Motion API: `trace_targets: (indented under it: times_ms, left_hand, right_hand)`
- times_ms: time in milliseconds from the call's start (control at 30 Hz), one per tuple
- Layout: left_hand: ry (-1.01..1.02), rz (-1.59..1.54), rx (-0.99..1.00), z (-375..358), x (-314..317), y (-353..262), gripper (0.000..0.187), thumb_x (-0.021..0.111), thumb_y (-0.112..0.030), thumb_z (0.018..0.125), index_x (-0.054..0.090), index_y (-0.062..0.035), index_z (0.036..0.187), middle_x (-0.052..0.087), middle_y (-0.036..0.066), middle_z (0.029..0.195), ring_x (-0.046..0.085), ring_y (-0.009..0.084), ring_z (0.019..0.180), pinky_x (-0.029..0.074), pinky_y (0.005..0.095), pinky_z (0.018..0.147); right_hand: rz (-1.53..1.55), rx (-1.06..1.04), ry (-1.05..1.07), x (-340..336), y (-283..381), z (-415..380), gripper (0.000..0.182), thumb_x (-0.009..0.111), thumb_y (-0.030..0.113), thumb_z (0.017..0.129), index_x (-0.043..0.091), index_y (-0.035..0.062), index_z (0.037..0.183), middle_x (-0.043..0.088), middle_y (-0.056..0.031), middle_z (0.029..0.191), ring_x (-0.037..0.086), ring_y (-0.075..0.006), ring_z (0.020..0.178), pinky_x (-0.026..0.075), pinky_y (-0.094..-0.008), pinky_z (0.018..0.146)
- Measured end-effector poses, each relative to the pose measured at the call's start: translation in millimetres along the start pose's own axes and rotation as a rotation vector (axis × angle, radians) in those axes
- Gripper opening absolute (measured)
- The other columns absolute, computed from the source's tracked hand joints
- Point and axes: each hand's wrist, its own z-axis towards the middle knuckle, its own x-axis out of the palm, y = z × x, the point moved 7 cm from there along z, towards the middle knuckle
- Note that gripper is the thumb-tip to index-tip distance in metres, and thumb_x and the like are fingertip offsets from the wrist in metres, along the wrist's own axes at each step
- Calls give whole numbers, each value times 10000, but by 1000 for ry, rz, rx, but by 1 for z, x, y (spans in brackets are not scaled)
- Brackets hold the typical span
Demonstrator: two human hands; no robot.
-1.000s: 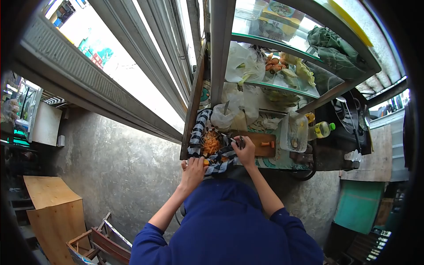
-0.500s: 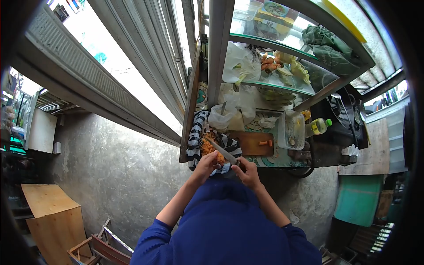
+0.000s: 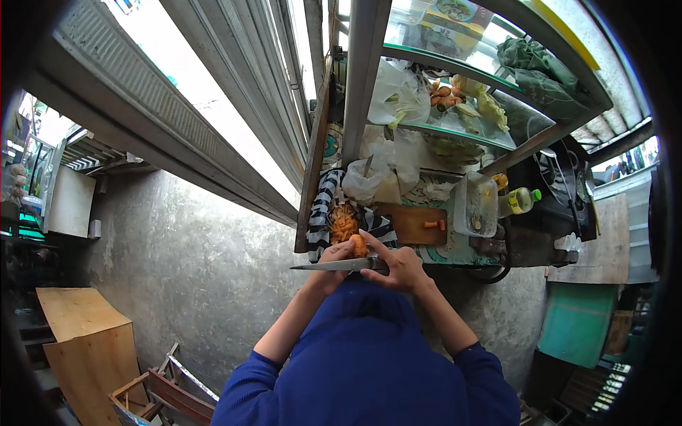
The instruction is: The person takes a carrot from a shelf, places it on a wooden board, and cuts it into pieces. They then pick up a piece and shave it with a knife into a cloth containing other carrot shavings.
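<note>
My left hand [image 3: 331, 264] pinches an orange carrot piece [image 3: 359, 246] at the near edge of the table. In my right hand [image 3: 402, 270] is a knife [image 3: 334, 265], its long blade lying level across the left hand and pointing left. The right index finger reaches up to the carrot. Just beyond the hands, a heap of cut carrot [image 3: 344, 221] rests in a black-and-white striped plastic bag [image 3: 323, 206]. To the right lies a brown cutting board [image 3: 405, 228] with a small carrot piece [image 3: 435, 225] on it.
Behind the board are a white plastic bag [image 3: 361, 181] and a clear container [image 3: 476, 207]. A bottle with a green cap [image 3: 524, 201] stands farther right. Glass shelves [image 3: 455, 131] holding vegetables rise above the table; a metal post [image 3: 361, 92] stands at their left.
The knife has swung from pointing away over the bag to lying level, pointing left. The hands have come together around the carrot piece, which now shows. The view has shifted slightly.
</note>
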Motion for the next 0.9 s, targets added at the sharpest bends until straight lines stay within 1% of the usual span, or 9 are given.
trace_targets:
  times_ms: [33,100,233,300,433,633,700,767,900]
  left_hand:
    - [-2,-1,0,0,-1,1,316,462,-283,903,498,-23,1078,587,69,951,579,134,849,477,260,750]
    - [-29,-68,15,-1,0,-1,239,499,-258,892,560,-45,981,597,12,865,570,66,754,463,195,660]
    - [-82,-39,-4,-5,6,-6,231,505,-263,889,565,-55,970,593,1,849,565,61,741,457,189,650]
    - [-69,-21,14,-5,2,-6,280,491,-261,891,502,-25,1041,577,34,882,573,110,782,473,227,698]
    - [-61,45,4,-5,2,-8,265,491,-254,891,499,-29,1030,568,28,873,568,103,782,473,219,693]
    - [-23,26,-28,-4,7,-9,298,442,-332,909,500,-70,1040,553,9,850,543,92,770,448,243,702]
    - [-42,-37,-61,-6,9,-5,363,374,-390,922,470,-75,1075,544,27,872,540,117,804,440,268,742]
    - [-97,-17,-46,-7,11,-7,365,357,-407,921,489,-88,1040,543,15,864,529,111,798,429,268,728]
    - [-154,-5,-40,-9,13,-10,377,327,-419,924,500,-97,1014,537,6,858,520,109,785,417,266,710]
  right_hand:
    - [-25,-16,-6,1,1,1,733,532,496,776,222,204,1372,512,-121,500,551,-315,486,434,-381,484]
    - [-20,-31,-21,4,0,2,732,530,494,778,222,198,1372,507,-121,495,547,-315,478,431,-379,479]
    - [-14,2,-8,5,-4,2,753,541,499,762,224,194,1374,520,-132,517,554,-319,507,431,-376,504]
    - [-8,20,-4,4,-5,3,743,541,499,762,239,194,1369,517,-135,515,553,-319,505,432,-376,505]
    - [10,36,13,2,-3,4,703,534,501,767,291,194,1351,513,-146,518,552,-321,506,432,-373,504]
    - [35,2,-54,2,5,7,651,530,481,788,344,160,1323,503,-137,500,544,-314,484,425,-376,483]
    - [58,-4,-77,6,4,9,646,529,478,791,346,160,1322,503,-141,502,544,-315,484,426,-377,485]
    - [81,-11,-101,5,5,10,640,528,474,794,347,159,1321,503,-145,504,544,-315,484,427,-377,488]
    - [72,50,-11,5,6,10,649,502,482,803,307,177,1342,502,-177,524,544,-333,506,420,-384,504]
